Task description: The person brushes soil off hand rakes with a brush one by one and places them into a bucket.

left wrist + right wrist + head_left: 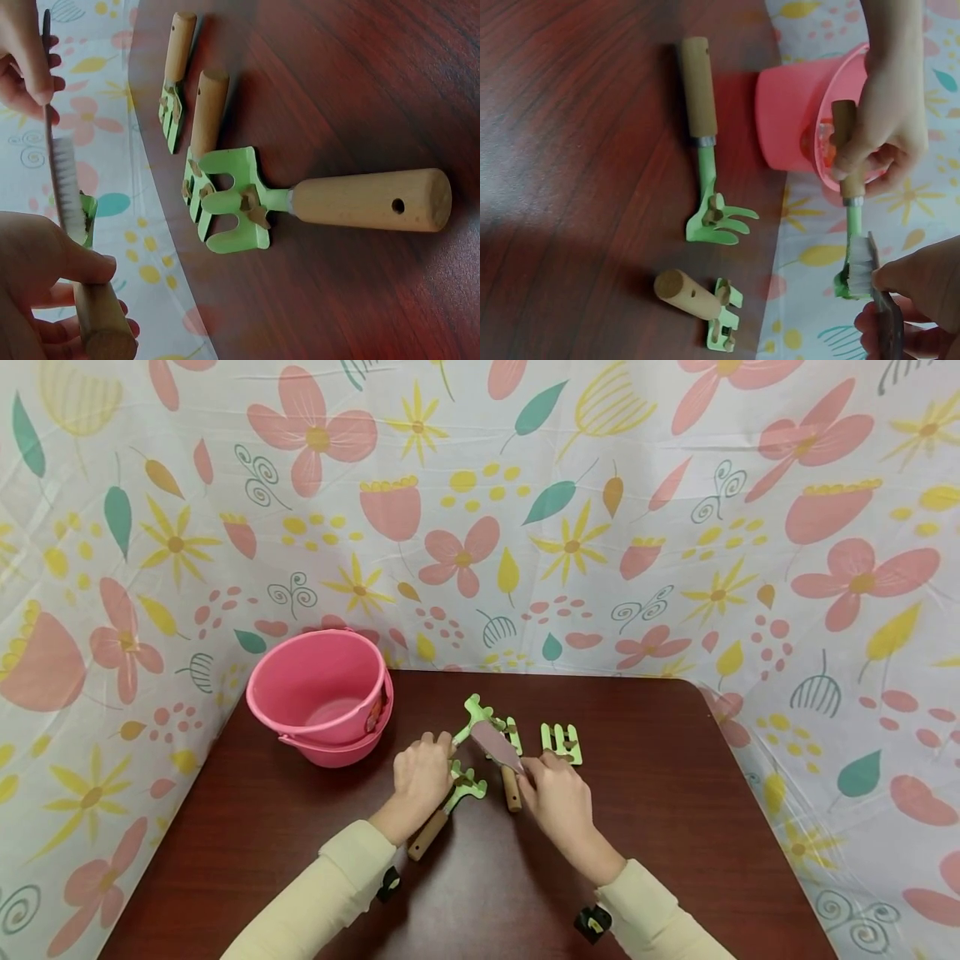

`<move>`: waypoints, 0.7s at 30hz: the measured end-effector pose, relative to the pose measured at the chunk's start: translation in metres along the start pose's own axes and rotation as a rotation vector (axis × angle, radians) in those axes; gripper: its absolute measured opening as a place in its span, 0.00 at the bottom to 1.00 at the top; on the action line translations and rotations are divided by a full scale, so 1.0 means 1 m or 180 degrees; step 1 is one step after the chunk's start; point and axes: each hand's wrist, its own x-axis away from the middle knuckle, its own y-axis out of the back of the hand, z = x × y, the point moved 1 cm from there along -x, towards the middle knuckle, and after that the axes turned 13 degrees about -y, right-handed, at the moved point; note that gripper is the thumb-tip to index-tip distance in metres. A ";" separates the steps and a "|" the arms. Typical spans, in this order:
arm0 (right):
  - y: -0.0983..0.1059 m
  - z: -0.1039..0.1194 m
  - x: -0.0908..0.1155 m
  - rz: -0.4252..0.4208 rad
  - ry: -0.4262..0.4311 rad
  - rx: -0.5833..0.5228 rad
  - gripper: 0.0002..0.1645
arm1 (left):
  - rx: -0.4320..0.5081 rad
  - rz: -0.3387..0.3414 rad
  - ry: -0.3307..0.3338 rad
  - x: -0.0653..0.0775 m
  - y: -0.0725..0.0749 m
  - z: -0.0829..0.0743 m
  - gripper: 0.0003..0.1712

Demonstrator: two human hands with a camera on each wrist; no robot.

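My left hand (423, 772) grips the wooden handle (846, 124) of a small green hand rake (476, 710), raised above the table. A flat-backed scrub brush (493, 745) is pinched in my right hand (558, 797). Its white bristles (66, 176) lie against the green tines of the rake, where dark dirt shows in the right wrist view. Below the left hand lies another green hand rake (468, 787) with brown bits on its tines. A green hand fork (512, 789) with brown bits lies beneath the brush, partly hidden by it.
Further right lies another green fork (561, 743) with brown clumps, its handle hidden behind the right hand. Pink buckets (318, 693), one nested in the other, stand at the back left of the dark wooden table (660, 827). A flower-patterned cloth (465, 527) hangs behind.
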 end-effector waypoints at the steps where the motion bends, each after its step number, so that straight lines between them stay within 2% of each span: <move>1: 0.000 0.000 0.000 -0.0011 0.0006 0.0005 0.09 | 0.0010 -0.0011 -0.0001 0.000 0.000 0.001 0.07; 5: -0.001 -0.002 0.002 -0.0033 0.0012 0.0019 0.11 | 0.0064 0.0022 0.0005 -0.001 0.002 0.002 0.08; 15: -0.006 -0.010 0.007 -0.0143 0.0065 0.0089 0.12 | 0.0146 0.0184 0.0178 -0.001 0.003 0.006 0.12; 21: -0.004 -0.008 0.008 -0.0149 0.0136 0.0002 0.13 | 0.0167 0.0169 0.0173 0.000 -0.001 0.007 0.13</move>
